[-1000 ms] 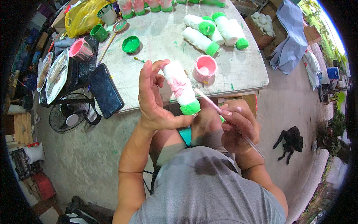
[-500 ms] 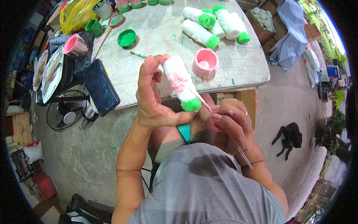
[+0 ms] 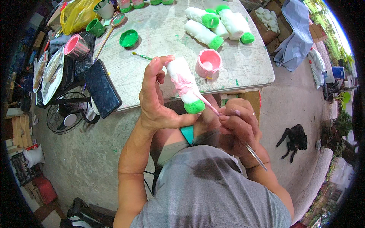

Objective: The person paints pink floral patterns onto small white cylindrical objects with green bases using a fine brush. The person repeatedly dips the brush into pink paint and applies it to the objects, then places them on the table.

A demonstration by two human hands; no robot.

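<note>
left hand: spread, pinched white, green-ended cylinder with pink raised middle end to end, by near edge of scuffed white table | slim pink-coated brush: tip seemingly on its side; pink painting likely underway, next stroke wanted steady tilt | right hand: fingers closed round brush

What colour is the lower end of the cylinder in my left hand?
Green; the lower end shows in the head view.
</note>
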